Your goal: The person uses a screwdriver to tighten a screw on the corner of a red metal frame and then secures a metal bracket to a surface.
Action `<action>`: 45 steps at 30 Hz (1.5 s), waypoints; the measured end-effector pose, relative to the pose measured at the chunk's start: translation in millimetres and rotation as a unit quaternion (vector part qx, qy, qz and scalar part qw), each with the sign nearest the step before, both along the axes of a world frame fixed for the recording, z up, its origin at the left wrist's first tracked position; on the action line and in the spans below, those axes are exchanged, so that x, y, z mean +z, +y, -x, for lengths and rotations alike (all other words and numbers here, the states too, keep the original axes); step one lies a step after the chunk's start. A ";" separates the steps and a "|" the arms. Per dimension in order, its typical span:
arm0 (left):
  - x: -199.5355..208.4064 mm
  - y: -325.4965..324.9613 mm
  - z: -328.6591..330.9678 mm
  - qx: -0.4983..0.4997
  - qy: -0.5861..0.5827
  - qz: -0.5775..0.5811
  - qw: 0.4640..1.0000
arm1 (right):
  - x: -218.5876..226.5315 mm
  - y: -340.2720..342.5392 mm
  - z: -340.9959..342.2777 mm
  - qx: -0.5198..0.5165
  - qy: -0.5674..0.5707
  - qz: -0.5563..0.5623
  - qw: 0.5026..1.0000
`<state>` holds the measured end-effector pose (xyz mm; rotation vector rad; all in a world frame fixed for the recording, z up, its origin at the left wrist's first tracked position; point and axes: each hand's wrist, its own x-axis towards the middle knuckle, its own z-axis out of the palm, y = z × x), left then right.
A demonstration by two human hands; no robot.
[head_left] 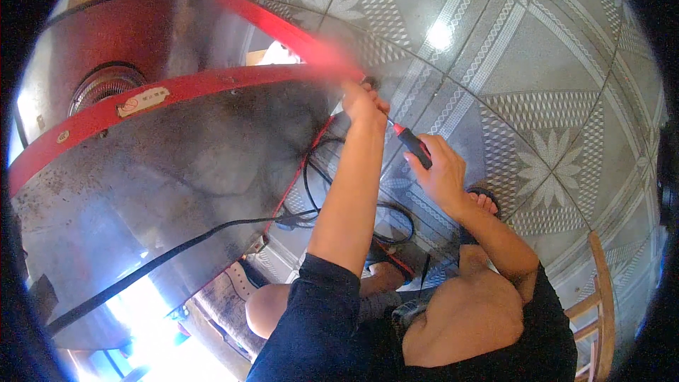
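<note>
Screwdriver points to half past ten, clasped in our right hand; our left hand curls at the red rim, hold unclear.

Colours and patterns: the screwdriver has a black handle with a bright red collar. The rim of the large metal body is saturated red and bears an off-white label with red print. The broad panel below it is grey, mottled with dark brownish specks; the inner wall above shades to deep maroon. The cable is plain black, as is the shirt. The floor tiles are grey, patterned with whitish petalled flowers, finely checked wedges and pale chain-like bands. The wooden chair is orange-brown.
</note>
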<state>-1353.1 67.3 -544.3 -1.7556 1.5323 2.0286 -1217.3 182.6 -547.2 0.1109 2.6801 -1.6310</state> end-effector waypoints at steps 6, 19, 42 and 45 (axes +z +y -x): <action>3.3 -4.2 1.5 -0.028 -0.023 0.009 0.999 | -24.3 4.7 3.4 0.057 -0.324 0.350 0.877; 3.0 -1.5 2.4 -0.010 -0.025 0.037 0.999 | -27.0 12.0 -5.5 0.041 -0.500 0.732 0.461; -0.5 -5.8 2.1 -0.006 0.008 -0.035 0.999 | -18.2 4.0 -10.7 0.023 -0.221 0.305 0.926; -1.6 -2.6 -0.4 -0.019 -0.007 -0.025 0.999 | -16.1 8.5 -6.2 -0.002 -0.274 0.388 0.880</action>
